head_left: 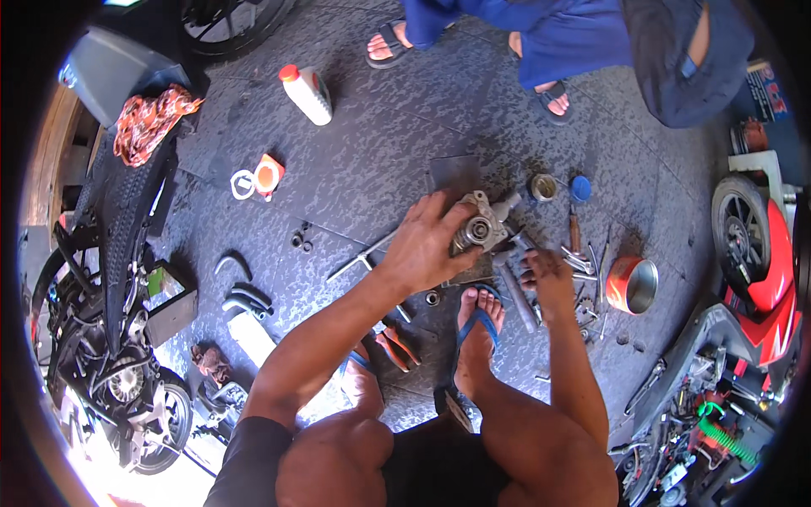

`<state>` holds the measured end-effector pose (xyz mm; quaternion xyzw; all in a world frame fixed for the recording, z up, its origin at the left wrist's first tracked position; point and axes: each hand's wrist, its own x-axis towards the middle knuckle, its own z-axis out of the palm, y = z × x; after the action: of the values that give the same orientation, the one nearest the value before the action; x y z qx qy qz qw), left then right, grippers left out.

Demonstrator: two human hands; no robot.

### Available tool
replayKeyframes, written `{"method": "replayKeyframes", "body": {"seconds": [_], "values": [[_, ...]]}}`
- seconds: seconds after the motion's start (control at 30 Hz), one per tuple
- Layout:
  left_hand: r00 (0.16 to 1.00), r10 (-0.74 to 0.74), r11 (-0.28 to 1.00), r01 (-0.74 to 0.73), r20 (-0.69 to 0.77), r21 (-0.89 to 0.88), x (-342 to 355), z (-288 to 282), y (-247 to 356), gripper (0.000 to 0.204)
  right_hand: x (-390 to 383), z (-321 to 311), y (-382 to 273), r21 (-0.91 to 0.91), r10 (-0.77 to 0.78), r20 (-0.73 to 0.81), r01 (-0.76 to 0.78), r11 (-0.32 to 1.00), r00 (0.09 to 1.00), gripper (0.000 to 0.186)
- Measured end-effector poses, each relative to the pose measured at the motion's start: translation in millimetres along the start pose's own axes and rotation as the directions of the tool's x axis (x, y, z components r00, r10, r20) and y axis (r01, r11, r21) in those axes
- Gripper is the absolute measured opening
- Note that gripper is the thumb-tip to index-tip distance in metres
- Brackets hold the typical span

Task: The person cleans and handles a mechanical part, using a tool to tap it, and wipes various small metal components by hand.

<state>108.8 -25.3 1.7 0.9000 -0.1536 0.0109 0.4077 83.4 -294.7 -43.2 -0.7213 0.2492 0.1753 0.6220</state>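
My left hand (427,241) is closed around a cast metal engine part (479,230) with a round bearing-like centre, held above the floor. My right hand (549,277) is closed on a slim metal tool (523,241) whose far end points up toward that part. Its tip is too small to make out. Just left of my right hand is a grey tool with a thick handle (517,296), which looks like a hammer. A T-handle wrench (361,258) lies beside my left forearm, and orange-handled pliers (397,348) lie between my feet.
On the right stand an orange tin (632,286), an open small can (543,187) and a blue lid (580,188), among scattered tools. A white bottle (306,95) is farther off. Another person in blue trousers (574,42) stands opposite. Motorcycle parts flank both sides, including a red-trimmed wheel (743,221).
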Motion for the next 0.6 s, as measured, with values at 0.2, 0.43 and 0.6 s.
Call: {"method": "replayKeyframes", "body": {"seconds": [0.2, 0.43, 0.6], "values": [[1.0, -0.031, 0.999, 0.031, 0.005, 0.011, -6.0, 2.9, -4.4, 0.064, -23.9, 2.2, 61.0, -0.201, 0.036, 0.03, -0.029, 0.979, 0.999, 0.02], [0.991, -0.07, 0.997, 0.067, -0.117, -0.027, -14.2, -10.3, -1.0, 0.07, -93.2, -47.7, 143.7, -0.52, -0.056, -0.073, 0.009, 0.854, 0.996, 0.025], [0.884, -0.338, 0.941, 0.31, -0.322, -0.137, -84.5, -18.1, -41.7, 0.029, -154.7, -58.1, 166.8, -0.759, -0.023, -0.173, -0.119, 0.64, 0.985, 0.051]]}}
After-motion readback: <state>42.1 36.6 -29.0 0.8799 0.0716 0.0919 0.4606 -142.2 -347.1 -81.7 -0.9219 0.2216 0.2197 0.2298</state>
